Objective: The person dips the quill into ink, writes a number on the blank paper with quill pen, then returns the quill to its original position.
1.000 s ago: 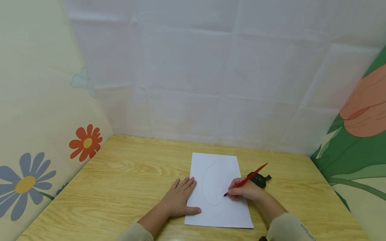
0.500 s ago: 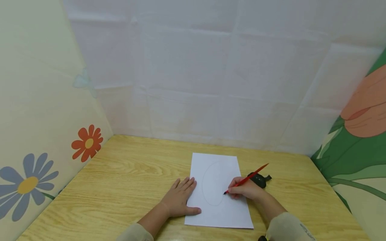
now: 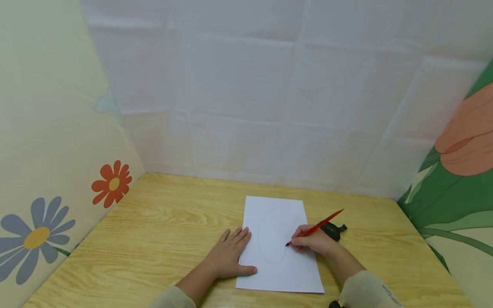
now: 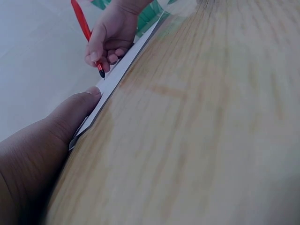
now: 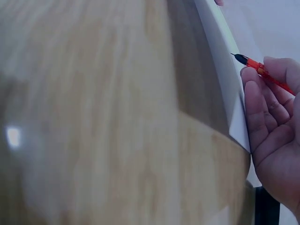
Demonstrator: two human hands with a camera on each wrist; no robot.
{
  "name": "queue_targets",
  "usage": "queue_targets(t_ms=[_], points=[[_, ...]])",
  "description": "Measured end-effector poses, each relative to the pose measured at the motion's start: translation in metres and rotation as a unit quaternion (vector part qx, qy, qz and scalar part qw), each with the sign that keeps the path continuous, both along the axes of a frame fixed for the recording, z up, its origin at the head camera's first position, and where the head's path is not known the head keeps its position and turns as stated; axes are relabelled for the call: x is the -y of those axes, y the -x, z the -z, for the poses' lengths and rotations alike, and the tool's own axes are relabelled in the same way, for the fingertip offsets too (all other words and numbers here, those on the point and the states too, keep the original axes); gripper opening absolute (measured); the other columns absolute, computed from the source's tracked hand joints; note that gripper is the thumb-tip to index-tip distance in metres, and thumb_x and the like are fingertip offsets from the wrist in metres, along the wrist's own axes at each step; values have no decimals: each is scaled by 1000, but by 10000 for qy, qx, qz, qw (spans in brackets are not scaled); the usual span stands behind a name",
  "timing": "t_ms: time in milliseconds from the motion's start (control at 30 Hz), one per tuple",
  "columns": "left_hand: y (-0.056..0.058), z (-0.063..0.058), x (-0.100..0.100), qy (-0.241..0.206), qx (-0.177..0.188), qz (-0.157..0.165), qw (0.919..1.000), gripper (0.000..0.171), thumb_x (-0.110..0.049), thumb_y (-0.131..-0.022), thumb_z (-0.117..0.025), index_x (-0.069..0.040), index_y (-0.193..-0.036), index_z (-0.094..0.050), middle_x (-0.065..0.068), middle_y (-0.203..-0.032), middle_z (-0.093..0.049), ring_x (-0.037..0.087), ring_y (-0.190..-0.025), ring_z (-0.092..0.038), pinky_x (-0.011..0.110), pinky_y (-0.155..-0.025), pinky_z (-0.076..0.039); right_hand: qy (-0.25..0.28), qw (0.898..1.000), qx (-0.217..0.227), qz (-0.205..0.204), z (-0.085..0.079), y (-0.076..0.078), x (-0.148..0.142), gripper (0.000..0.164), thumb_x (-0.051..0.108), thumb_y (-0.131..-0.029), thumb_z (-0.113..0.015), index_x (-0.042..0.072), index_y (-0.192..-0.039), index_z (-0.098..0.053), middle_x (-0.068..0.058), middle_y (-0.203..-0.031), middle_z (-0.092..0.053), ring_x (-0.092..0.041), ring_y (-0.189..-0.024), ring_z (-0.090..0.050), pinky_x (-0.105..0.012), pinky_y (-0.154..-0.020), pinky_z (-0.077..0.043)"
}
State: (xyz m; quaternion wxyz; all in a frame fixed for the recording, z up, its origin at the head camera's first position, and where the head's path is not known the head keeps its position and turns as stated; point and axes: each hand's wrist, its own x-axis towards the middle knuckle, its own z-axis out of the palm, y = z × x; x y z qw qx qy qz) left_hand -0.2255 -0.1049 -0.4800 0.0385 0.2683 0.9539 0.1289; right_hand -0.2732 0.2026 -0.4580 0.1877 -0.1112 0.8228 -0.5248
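Observation:
A sheet of white paper (image 3: pixel 279 278) lies on the wooden table, bearing a thin grey curve shaped like a tall oval, unclosed at its upper right. My right hand (image 3: pixel 313 241) pinches a slim red pen (image 3: pixel 323 221) with a black tip end between thumb and fingers. Its tip meets the paper at the lower right end of the curve. In the right wrist view the other fingers of that hand curl beneath the pen (image 5: pixel 255 64). My left hand (image 3: pixel 229 254) rests flat on the paper's left edge, fingers straight and thumb spread across the lower left.
Behind my right hand sits a black object (image 3: pixel 332 231) with a short strap, partly hidden. A small dark round thing (image 3: pixel 335 304) shows at the bottom edge by the right sleeve. White cloth (image 3: pixel 269 107) hangs behind the table (image 3: pixel 154 231), with flower-printed panels on both sides.
The pen tip has moved slightly up the page, and the right side of the grey curve has grown a little. My left hand stays in place on the paper.

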Motion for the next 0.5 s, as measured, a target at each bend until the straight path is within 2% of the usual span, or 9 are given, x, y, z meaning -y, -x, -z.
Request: queue_targets(t_ms=[500], points=[[1,1,1,18,38,-14,10000,105,-78,-80,-52,-9,-155,-27,5,-164,-23,25,-153,-17,52,-124,-10,-107,9993,-25,368,0,4,6,19,17,-86,-74,1,-92,-67,1,-73,-68,-14,-68,-63,-26,-67,-53]])
